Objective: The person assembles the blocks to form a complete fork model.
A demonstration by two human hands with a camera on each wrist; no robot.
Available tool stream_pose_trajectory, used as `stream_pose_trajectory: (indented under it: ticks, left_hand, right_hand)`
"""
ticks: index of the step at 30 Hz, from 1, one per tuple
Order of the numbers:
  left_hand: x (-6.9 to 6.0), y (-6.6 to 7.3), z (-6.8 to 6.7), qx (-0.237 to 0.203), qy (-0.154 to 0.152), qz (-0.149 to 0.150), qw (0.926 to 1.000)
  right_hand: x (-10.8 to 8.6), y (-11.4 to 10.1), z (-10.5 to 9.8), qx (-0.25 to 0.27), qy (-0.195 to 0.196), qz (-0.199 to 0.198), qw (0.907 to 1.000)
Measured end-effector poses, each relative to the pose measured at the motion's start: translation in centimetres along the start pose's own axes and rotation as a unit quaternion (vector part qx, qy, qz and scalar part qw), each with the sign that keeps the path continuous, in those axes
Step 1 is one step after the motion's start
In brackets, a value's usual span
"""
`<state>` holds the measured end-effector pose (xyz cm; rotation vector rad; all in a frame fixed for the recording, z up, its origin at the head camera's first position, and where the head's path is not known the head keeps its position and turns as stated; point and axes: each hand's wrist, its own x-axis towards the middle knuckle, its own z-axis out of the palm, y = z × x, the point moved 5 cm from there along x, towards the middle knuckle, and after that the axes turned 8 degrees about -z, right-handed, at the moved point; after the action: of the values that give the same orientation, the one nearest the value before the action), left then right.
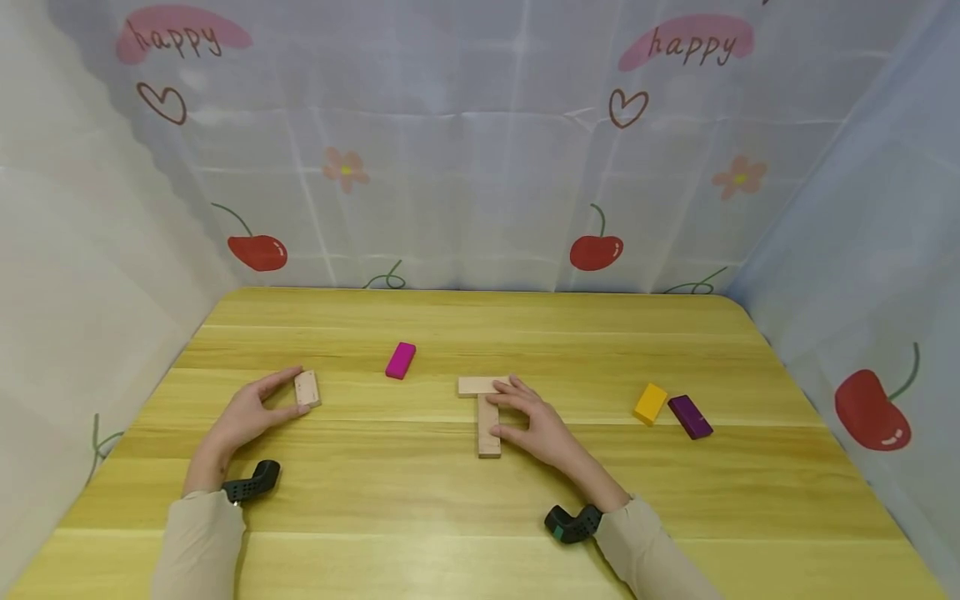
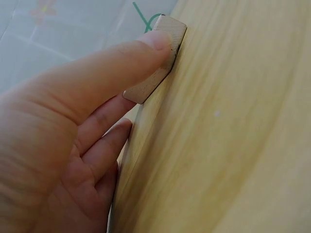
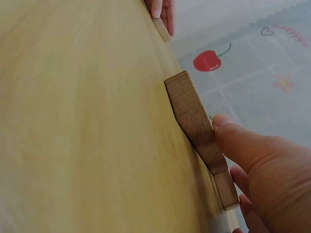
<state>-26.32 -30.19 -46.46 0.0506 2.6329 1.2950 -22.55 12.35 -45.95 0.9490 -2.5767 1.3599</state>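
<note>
On the tabletop (image 1: 375, 517), the left hand (image 1: 247, 411) is pinching a short pale wooden block (image 1: 307, 388), probably light, stiff, best held endwise; the loosely spread right hand (image 1: 546, 427) is touching a pale wooden bar (image 1: 487, 418).

A whitish curtain (image 1: 465, 183) printed with red cherries (image 1: 596, 252), pink flowers (image 1: 341, 170), brown heart outlines (image 1: 611, 104) and the word "happy" (image 1: 690, 46) hangs behind a yellowish wood-grain tabletop (image 1: 390, 517) with rounded far corners (image 1: 731, 305), as pale fabric (image 1: 75, 250) flanks it left and right under soft light, faint creases (image 1: 461, 114) crossing the curtain
</note>
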Motion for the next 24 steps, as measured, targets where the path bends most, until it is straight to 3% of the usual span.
stream_pose_trajectory:
  ticks: [8,14,24]
  left_hand:
    - [-0.2,0.2,0.1,-0.018,-0.004,-0.008,0.9998]
    - [-0.6,0.9,0.5,-0.029,0.0,0.01,0.9995]
    - [-0.5,5.5,3.7,-0.082,-0.049,0.077,0.9925]
  right_hand:
    - [0.0,0.0,0.0,-0.003,-0.005,0.001,1.0]
    - [-0.1,0.0,0.1,-0.003,-0.005,0.0,1.0]
    - [0.0,-0.1,-0.1,-0.001,0.002,-0.008,1.0]
